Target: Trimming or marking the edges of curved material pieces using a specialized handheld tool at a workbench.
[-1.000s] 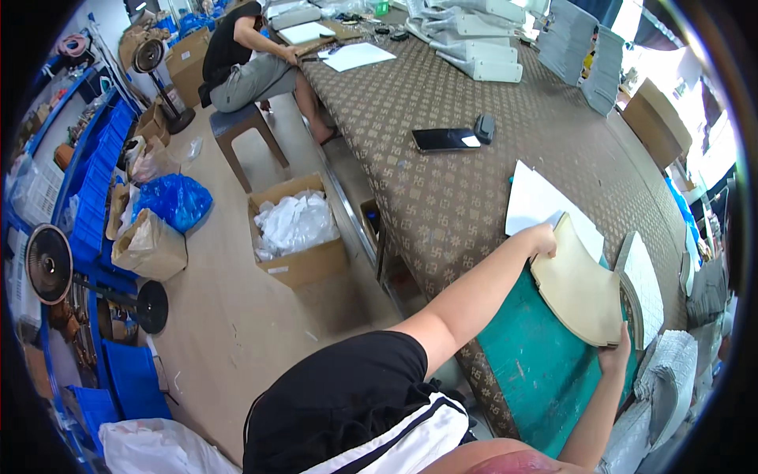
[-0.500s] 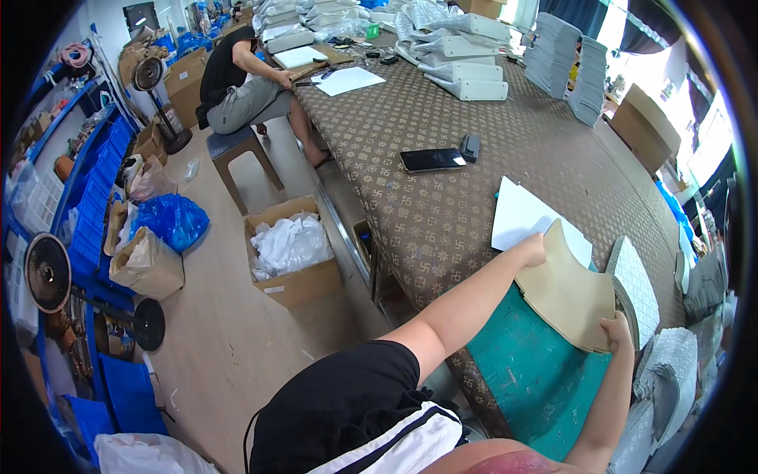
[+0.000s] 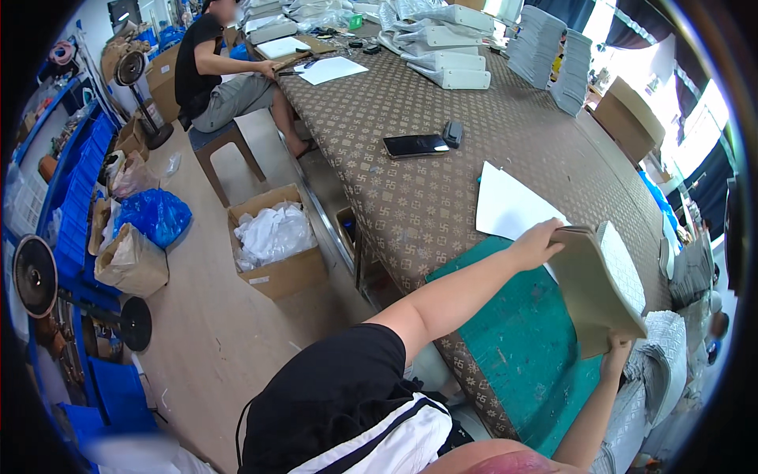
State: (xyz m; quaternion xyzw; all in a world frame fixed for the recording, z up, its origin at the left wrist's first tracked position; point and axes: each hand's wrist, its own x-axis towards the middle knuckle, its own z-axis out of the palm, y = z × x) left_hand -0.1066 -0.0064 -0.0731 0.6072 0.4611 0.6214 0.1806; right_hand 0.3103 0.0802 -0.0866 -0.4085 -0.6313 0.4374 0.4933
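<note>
My left hand [image 3: 538,246] grips the upper end of a stack of tan curved sheets [image 3: 596,296]; their exact material I cannot tell. Its lower end is pinched by my right hand [image 3: 617,353]. The stack stands tilted up over a green cutting mat [image 3: 521,340] on the table. Beyond my left hand lies a white sheet [image 3: 509,197], partly under my fingers. Pale quilted panels [image 3: 624,265] are just behind the tan stack, which hides part of them.
A phone [image 3: 415,146] and a small grey device [image 3: 452,134] lie on the patterned table [image 3: 395,229]. More grey quilted panels [image 3: 665,347] are piled at my right. A co-worker [image 3: 209,71] sits at the far left. A carton of plastic bags [image 3: 276,268] stands on the floor.
The tan stack has gone from lying low over the mat to standing tilted, its broad face turned toward me. Both hands kept hold. The whole view has shifted slightly.
</note>
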